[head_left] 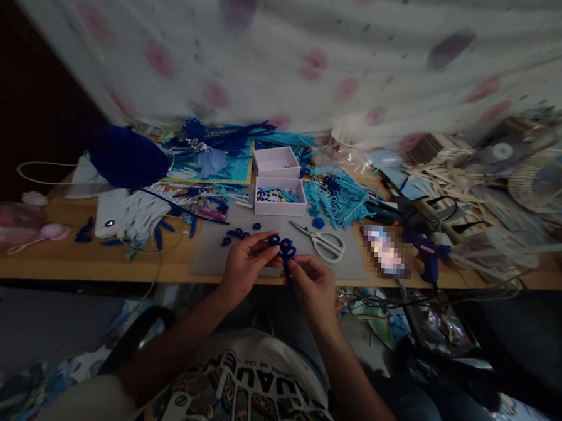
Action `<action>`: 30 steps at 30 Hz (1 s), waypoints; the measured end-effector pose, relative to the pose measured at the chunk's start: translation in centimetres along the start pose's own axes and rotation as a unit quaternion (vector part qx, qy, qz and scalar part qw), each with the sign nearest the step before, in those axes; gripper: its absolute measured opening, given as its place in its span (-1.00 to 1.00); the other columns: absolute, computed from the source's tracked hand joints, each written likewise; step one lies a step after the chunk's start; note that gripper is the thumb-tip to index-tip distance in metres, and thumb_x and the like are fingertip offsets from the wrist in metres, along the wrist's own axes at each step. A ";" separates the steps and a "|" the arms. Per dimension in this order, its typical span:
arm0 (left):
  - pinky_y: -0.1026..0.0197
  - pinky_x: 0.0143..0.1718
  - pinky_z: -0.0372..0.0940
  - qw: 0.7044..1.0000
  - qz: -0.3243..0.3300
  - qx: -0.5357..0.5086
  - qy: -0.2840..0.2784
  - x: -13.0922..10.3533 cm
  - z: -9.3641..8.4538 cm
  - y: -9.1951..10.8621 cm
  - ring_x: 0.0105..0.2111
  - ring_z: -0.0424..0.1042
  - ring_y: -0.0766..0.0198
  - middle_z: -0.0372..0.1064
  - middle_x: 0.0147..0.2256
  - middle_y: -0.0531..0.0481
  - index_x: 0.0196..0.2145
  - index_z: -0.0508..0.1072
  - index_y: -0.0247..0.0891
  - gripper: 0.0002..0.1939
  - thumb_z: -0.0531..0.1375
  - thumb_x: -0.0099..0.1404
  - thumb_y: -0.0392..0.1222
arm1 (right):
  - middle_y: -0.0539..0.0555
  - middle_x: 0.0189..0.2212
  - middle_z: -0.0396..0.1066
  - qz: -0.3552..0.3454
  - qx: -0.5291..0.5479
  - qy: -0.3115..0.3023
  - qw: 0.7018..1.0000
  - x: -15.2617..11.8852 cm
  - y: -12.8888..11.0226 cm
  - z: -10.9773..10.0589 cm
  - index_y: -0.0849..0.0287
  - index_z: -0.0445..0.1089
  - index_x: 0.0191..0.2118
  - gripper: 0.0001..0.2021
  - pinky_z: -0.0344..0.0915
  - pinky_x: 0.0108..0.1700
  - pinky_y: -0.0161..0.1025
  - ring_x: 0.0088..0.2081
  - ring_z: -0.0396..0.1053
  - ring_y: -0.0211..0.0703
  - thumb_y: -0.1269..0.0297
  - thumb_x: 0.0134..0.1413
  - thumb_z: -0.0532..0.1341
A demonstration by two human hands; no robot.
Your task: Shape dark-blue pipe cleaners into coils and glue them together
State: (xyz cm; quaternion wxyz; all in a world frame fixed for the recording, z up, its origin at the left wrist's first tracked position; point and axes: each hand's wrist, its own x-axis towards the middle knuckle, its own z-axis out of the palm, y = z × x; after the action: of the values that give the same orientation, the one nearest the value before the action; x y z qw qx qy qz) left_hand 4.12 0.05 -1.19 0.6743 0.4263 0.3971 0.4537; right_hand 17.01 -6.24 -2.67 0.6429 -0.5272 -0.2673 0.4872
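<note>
Over the front edge of the grey mat [212,257], my left hand [246,262] pinches the looped end of a dark blue fuzzy piece [287,250]. My right hand [313,284] has its fingers closed on the same piece from the right, and a dark stem hangs down between the hands. Several small dark blue curled pieces [237,233] lie on the mat beyond my left hand. White-handled scissors [327,245] rest on the mat to the right, blades pointing up and left. A white box [281,208] with small beads stands behind the hands.
Turquoise fuzzy stems [345,204] are heaped right of the box. A phone [386,250] and a blue glue gun [430,256] lie farther right, near black tools and cables. At the left are a dark blue bundle [128,157] and a pink-handled item [54,230]. A patterned curtain [289,60] hangs behind.
</note>
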 end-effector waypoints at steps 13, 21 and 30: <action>0.30 -0.43 0.48 0.999 0.033 0.006 0.024 0.2 0.0 0.2 -0.50 0.49 0.36 0.44 -0.45 0.10 -0.19 0.58 -0.29 -0.63 0.44 0.03 -0.13 | -0.08 -0.58 0.41 0.040 0.038 -0.055 0.997 -0.1 0.5 -0.5 0.16 0.47 -0.41 -0.73 0.21 -0.49 -0.36 -0.58 0.33 -0.31 0.14 -0.15 0.50; 0.28 -0.39 0.49 1.000 0.018 0.000 0.024 0.4 -0.2 0.1 -0.48 0.50 0.35 0.48 -0.41 0.07 -0.25 0.56 -0.30 -0.64 0.45 0.01 -0.08 | -0.07 -0.61 0.42 0.032 0.018 -0.061 0.997 0.2 0.3 -0.6 0.15 0.45 -0.42 -0.72 0.25 -0.48 -0.35 -0.56 0.38 -0.27 0.11 -0.12 0.48; 0.27 -0.39 0.49 0.999 -0.007 -0.007 0.035 0.6 -0.2 0.1 -0.49 0.49 0.35 0.48 -0.43 0.07 -0.29 0.55 -0.33 -0.59 0.49 -0.05 -0.07 | -0.08 -0.61 0.41 0.047 0.025 -0.039 0.998 0.0 0.3 -0.1 0.16 0.38 -0.45 -0.64 0.30 -0.51 -0.35 -0.59 0.37 -0.28 0.06 -0.20 0.51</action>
State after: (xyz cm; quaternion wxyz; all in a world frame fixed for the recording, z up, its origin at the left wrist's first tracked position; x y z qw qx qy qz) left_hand 4.05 0.69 -1.28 0.6661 0.4028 0.4203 0.4663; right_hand 16.98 -6.29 -3.02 0.6212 -0.5037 -0.2551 0.5435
